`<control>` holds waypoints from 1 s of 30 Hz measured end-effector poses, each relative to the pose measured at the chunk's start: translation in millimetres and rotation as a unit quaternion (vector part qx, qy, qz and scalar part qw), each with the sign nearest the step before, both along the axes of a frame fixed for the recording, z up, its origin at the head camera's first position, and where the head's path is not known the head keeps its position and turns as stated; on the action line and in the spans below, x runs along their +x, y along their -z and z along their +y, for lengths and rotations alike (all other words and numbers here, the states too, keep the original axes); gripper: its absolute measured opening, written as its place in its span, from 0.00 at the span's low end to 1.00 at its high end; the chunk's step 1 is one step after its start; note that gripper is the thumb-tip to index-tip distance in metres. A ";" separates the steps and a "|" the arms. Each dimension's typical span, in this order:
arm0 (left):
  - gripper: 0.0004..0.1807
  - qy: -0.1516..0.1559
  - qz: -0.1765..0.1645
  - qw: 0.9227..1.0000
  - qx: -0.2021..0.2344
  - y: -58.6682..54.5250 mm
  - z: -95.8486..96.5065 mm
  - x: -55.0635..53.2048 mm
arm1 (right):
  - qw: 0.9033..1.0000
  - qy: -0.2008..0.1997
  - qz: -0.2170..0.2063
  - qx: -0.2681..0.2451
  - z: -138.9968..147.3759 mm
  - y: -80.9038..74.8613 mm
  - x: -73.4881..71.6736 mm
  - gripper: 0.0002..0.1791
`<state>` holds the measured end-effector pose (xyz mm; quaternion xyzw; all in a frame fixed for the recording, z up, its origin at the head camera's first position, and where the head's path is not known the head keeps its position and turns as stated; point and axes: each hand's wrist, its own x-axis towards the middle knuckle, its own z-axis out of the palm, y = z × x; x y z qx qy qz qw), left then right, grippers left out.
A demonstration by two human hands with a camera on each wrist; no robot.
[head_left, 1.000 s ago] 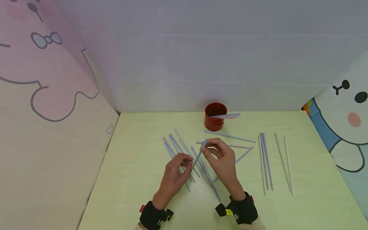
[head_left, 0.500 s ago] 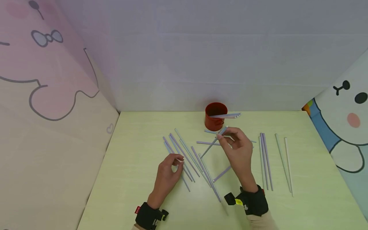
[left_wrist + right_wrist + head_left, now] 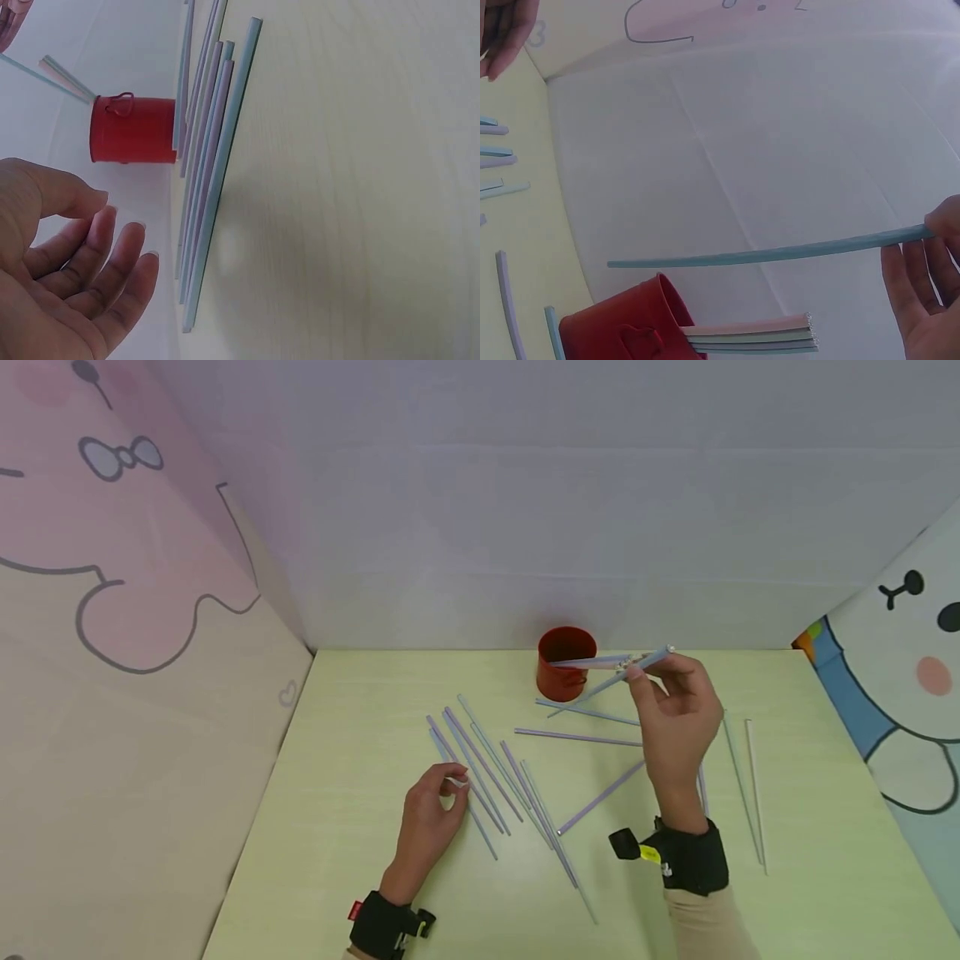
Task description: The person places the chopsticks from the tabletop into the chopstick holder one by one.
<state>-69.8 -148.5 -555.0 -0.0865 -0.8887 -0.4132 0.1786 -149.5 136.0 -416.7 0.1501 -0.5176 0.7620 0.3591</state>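
Observation:
My right hand (image 3: 678, 718) pinches one end of a thin light-blue stick (image 3: 780, 253) between thumb and fingers. The stick slants down to the left, its free end in front of the small red bucket (image 3: 551, 681) in the head view. Several pastel sticks (image 3: 750, 337) lean out of the bucket's mouth toward the right. My left hand (image 3: 431, 814) hovers over the left side of the table, its fingers loosely curled with nothing between them. Close by lie several blue and purple sticks (image 3: 214, 180).
On the table (image 3: 315, 860), a blue stick (image 3: 588, 712) and two purple sticks, one of them slanted (image 3: 600, 799), lie between bucket and hands. A green stick (image 3: 738, 777) and a white stick (image 3: 756, 793) lie at the right. Behind the bucket rises a pale cloth wall (image 3: 450, 543).
My right hand has carried the blue stick away from the left hand, up and to the right, beside the bucket. The left hand has let go and drawn back slightly to the left.

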 end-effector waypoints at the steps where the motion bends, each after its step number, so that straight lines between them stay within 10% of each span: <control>1: 0.15 -0.002 0.000 1.000 0.001 0.0 -0.2 -0.3 | 1.000 0.006 0.004 -0.008 1.8 -1.2 -1.7 0.14; 17: 0.13 -0.019 -0.033 0.999 -0.011 6.6 -4.5 -0.8 | 0.988 0.135 0.028 -0.072 19.4 -5.2 -38.2 0.10; 30: 0.12 -0.026 -0.039 0.999 -0.019 6.7 -8.1 0.4 | 0.989 0.125 0.010 -0.076 18.6 18.0 -54.7 0.11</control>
